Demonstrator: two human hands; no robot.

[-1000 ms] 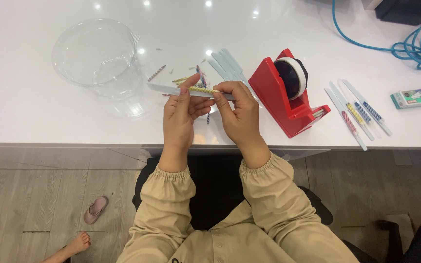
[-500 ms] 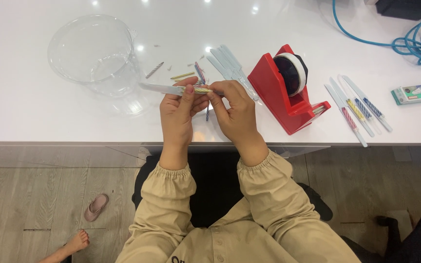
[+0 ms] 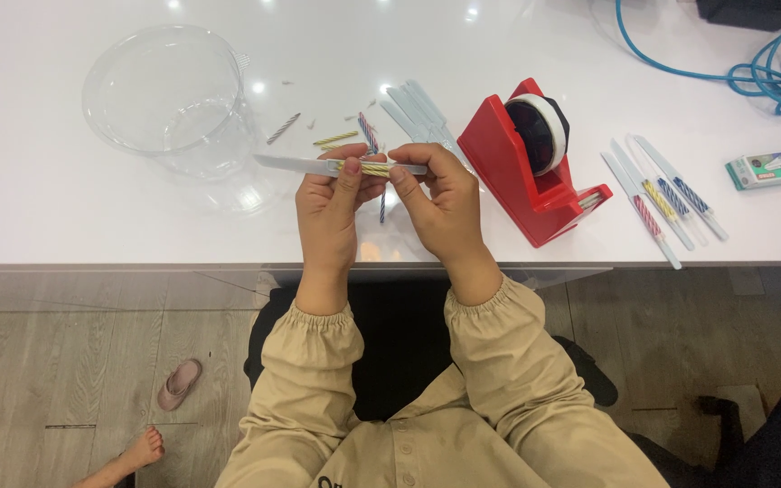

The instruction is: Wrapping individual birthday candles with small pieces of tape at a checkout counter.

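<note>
clear narrow plastic sleeve (image 3: 293, 164) with yellow striped candle (image 3: 374, 169): long axis level, left-right; left hand (image 3: 336, 201) and right hand (image 3: 440, 201) grips both pinched on it.

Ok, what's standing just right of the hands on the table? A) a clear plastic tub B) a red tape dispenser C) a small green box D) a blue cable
B: the red tape dispenser stands beside the right hand, with the clear tub on the left.

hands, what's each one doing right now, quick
Left hand: closed on the narrow clear plastic sleeve with a yellow striped candle inside.
Right hand: closed, pinching the same sleeve's other end.
</note>
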